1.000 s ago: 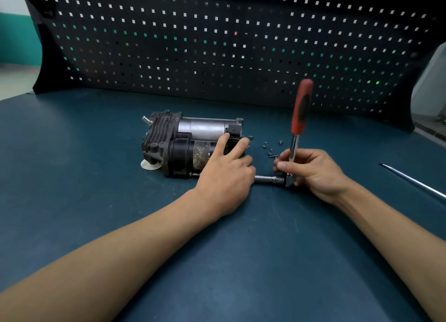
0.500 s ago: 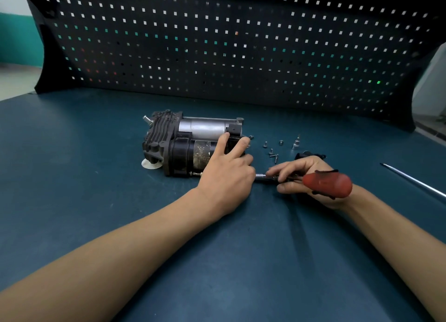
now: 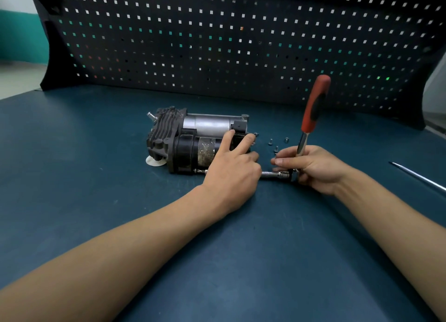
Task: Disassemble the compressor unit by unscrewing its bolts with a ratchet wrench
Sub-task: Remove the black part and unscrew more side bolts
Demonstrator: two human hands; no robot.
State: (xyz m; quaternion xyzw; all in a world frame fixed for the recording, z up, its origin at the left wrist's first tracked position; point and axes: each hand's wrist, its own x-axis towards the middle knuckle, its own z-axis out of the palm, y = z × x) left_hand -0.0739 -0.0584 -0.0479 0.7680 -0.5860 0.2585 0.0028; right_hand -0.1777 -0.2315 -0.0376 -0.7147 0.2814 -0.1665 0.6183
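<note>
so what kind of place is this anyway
Most likely a workshop or repair bench: a perforated pegboard stands behind the blue bench top, a compressor unit lies on it with loose bolts beside it, and the right hand grips a ratchet wrench.

Before you a dark teal worktop runs back to a black perforated pegboard, with a teal-banded wall at your left.

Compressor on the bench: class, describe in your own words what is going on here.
A person steadies the compressor unit with the left hand resting on its casing. The right hand grips the ratchet wrench near its head, red handle upright, its extension bar running toward the unit. Small bolts lie loose beside it.
</note>
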